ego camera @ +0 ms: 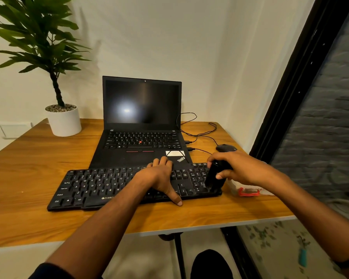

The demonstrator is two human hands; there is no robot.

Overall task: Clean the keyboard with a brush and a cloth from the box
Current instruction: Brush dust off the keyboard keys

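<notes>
Left hand point(159, 178) lies flat on keyboard point(93, 186); right hand point(236, 168) grips blurred brush point(214, 178).

Keyboard point(117, 184) lies across the near middle of the table point(28, 168), with the open laptop point(141, 125) directly behind it, its front edge touching or just overlapped by the keyboard's rear edge. Potted plant point(64, 120) stands at the far left of the table, well apart from the laptop; mouse point(226, 148) sits right of the laptop, behind the keyboard's right end, cables point(197, 133) running from it and the laptop's right side. Left hand point(159, 176) rests on the keyboard right of centre; right hand point(238, 168) holds the brush point(215, 178) over the keyboard's right end, with the box point(244, 190) just right of the keyboard, partly hidden under that hand.
</notes>
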